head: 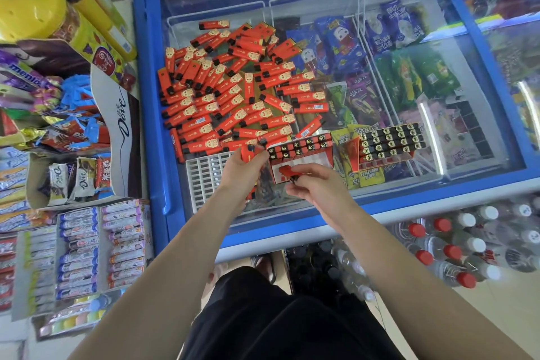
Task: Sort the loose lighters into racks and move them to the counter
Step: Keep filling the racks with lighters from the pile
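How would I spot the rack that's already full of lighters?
Start at the blue-framed chest freezer with the glass lid. A heap of loose red lighters covers its left half; look to the near right instead. The full rack lies there, every row showing black lighter tops, whereas the half-filled rack beside it still has empty white slots.

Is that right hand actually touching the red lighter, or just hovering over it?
Touching. The head view shows the right hand pinching the red lighter between its fingertips, above the half-filled rack.
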Demonstrator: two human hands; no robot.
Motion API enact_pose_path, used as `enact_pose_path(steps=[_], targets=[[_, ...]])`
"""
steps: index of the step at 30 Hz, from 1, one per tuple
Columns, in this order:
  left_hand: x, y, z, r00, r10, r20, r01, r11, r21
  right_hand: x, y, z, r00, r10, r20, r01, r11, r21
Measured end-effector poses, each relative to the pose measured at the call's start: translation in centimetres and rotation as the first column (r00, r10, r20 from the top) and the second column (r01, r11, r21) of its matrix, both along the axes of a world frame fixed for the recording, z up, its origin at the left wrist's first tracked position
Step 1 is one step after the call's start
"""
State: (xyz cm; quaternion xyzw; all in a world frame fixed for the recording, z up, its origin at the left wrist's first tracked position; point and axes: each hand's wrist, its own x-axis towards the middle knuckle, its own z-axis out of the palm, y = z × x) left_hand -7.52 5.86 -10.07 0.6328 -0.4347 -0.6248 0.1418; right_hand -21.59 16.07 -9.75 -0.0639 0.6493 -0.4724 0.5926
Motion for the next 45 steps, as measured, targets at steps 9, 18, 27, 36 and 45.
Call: enact_pose_path(steps=[9,18,27,36,45], targets=[[-1.1,-0.9,0.2,0.988,-0.141,0.066,0.145,0.987,-0.063,0.7,-1.6,-1.5,0.999,0.053,0.002,-0.052,0.998,-0.039],[-1.1,-1.0,0.4,0.994,-0.111,0.024,0.111,0.994,-0.007,1.8,-2.9,-1.8,0.996,0.056,-0.074,-0.044,0.987,0.153],[1.0,0.2,1.0,0.871,0.347,-0.347,-0.205,0.899,0.386,2.4,-2.0,0.4,0.951,0.194,-0.242,-0.156,0.973,0.17],[0.6,2.3,2.8,0.903,0.213,-0.374,-0.06,0.923,0.379,4.5,-2.0,2.4,0.942,0.18,-0.282,-0.187,0.982,0.002],[0.6,2.6,2.5,0.872,0.12,-0.475,0.038,0.95,0.31,3.4,-1.3,2.4,0.983,0.032,-0.18,-0.041,0.998,-0.045]])
